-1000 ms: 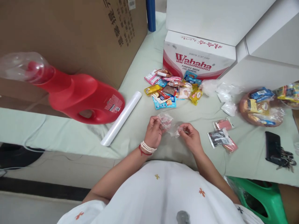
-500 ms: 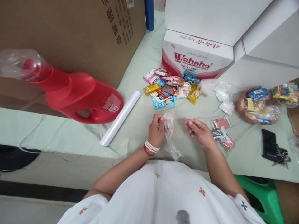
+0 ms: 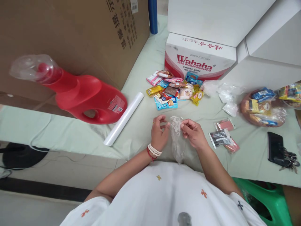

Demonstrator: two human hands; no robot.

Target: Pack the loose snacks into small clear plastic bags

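Note:
A crumpled clear plastic bag hangs in front of my shirt at the table's near edge. My right hand pinches its upper right edge between thumb and fingers. Just left of the bag is my left hand, fingers curved and apart, with nothing visible in them. Beyond both hands lies a pile of wrapped snacks in several colours. Small flat packets, pink and dark grey, rest to the right of my right hand.
At left are a red jug and a white roll. A Wahaba-style red-and-white carton stands behind the snacks. To the right are clear bags, a snack basket, a phone and keys. A green stool stands below.
My left hand has let go of the plastic bag and its fingers have spread. My right hand has moved left and now grips the bag. The view has shifted slightly.

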